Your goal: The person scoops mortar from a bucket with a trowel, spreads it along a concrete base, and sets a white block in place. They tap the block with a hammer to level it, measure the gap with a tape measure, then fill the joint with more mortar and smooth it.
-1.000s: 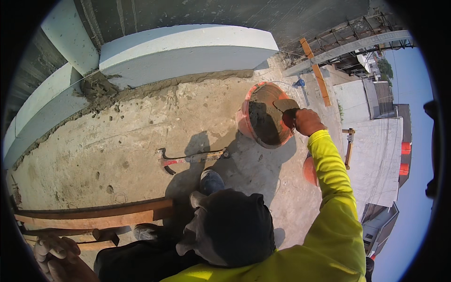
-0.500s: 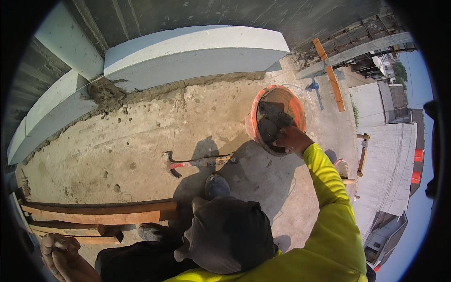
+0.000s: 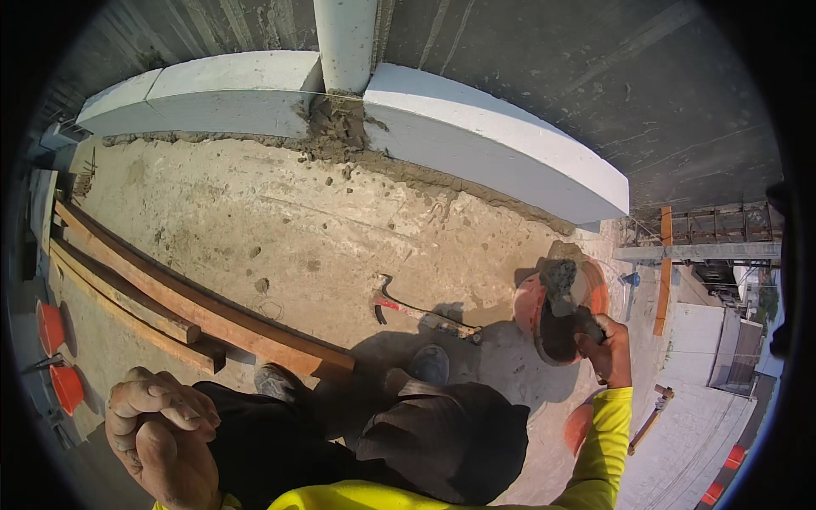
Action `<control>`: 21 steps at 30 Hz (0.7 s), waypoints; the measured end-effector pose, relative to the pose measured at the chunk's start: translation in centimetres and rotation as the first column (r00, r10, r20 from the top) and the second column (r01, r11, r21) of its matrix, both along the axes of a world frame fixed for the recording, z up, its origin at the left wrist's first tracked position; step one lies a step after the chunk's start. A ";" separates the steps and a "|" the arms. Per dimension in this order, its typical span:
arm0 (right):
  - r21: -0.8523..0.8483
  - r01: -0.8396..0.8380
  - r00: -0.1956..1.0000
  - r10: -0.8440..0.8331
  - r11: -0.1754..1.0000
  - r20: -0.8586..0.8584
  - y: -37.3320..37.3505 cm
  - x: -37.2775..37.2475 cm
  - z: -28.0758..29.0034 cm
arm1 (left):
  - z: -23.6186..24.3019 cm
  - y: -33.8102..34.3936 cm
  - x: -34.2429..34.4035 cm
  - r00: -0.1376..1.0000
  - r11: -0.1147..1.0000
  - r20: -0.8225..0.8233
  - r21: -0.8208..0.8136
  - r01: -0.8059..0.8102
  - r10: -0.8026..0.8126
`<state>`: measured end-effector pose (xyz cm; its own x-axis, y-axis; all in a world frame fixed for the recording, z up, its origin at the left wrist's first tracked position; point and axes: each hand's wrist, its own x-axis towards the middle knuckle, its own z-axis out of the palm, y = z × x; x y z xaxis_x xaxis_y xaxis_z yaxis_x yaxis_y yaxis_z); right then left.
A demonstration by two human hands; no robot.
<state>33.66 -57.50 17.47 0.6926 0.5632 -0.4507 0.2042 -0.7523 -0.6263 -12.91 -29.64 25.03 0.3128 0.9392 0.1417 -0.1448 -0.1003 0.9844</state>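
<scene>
My right hand (image 3: 608, 348) grips a trowel (image 3: 588, 325) by its handle, with a lump of wet grey mortar (image 3: 559, 285) on its blade. The trowel is above an orange bucket (image 3: 597, 289), which it partly hides. My left hand (image 3: 161, 429) is raised at the lower left, fingers curled in, with nothing visible in them. Between my feet and the wall lies a claw hammer (image 3: 425, 318) with a red and worn handle. White blocks (image 3: 484, 136) stand in a row along the wall, bedded in mortar, on both sides of a pale post (image 3: 346, 42).
Wooden beams (image 3: 204, 289) lie on the concrete floor (image 3: 314, 229) at the left. Two orange containers (image 3: 66, 387) are at the far left. A taut string passes along the blocks. An orange-brown plank (image 3: 665, 272) and scaffolding (image 3: 731, 225) are at the right.
My right hand has lifted the trowel with mortar up out of the bucket. The view has swung left, and my left hand shows larger and further in.
</scene>
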 end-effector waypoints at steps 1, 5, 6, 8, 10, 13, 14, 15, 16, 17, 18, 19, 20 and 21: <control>0.076 -0.083 0.997 0.083 0.994 -0.006 2.2 -0.5 0.1 | 0.1 -0.1 0.0 0.997 0.996 -0.035 0.061 -0.072 0.074; 0.067 -0.576 0.772 0.515 0.815 0.372 10.5 -3.4 0.8 | 1.1 -0.2 0.2 0.998 0.994 -0.002 0.094 -0.062 0.062; 0.048 -0.637 0.730 0.582 0.770 0.358 12.6 -4.3 1.0 | 1.4 -0.3 0.1 0.997 0.993 0.010 0.084 -0.078 0.077; 0.069 -0.731 0.663 0.683 0.679 0.308 16.5 -6.1 0.9 | 1.8 -0.3 -0.4 0.994 0.992 0.032 0.063 -0.105 0.103; 0.127 -0.863 0.505 0.826 0.489 0.250 20.9 -7.5 -0.1 | 1.9 -0.3 -1.2 0.992 0.990 0.040 0.058 -0.125 0.122; 0.366 -0.905 0.314 0.920 0.216 0.234 25.9 -10.6 -2.5 | 2.0 -0.3 -2.3 0.987 0.986 0.044 0.042 -0.159 0.157; 0.467 -0.874 0.275 0.929 0.133 0.248 27.2 -11.3 -3.1 | 2.0 -0.3 -2.6 0.984 0.984 0.044 0.037 -0.173 0.172; 0.426 -0.891 0.248 0.953 0.155 0.171 28.3 -11.5 -3.4 | 2.1 -0.3 -2.8 0.978 0.978 0.048 0.032 -0.205 0.203; 0.398 -0.902 0.226 0.968 0.167 0.108 29.3 -11.6 -3.6 | 2.2 -0.3 -3.0 0.972 0.973 0.048 0.021 -0.230 0.228; 0.372 -0.916 0.181 0.982 0.150 0.051 30.6 -11.4 -4.0 | 2.4 -0.3 -3.2 0.966 0.967 0.047 0.011 -0.253 0.253; 0.382 -0.879 0.260 0.958 0.286 -0.119 31.8 -11.1 -4.4 | 2.6 -0.1 -3.5 0.960 0.961 0.046 0.001 -0.276 0.276; 0.376 -0.839 0.303 0.911 0.394 -0.280 33.5 -10.4 -5.0 | 3.0 -0.1 -3.7 0.979 0.982 0.077 -0.024 -0.189 0.191; 0.350 -0.793 0.336 0.837 0.499 -0.432 35.3 -9.5 -5.6 | 3.4 0.4 -4.2 0.991 0.994 0.078 -0.039 -0.104 0.107; 0.362 -0.693 0.449 0.766 0.623 -0.460 37.5 -8.3 -6.3 | 3.7 1.0 -4.6 0.996 0.998 0.082 -0.059 -0.018 0.023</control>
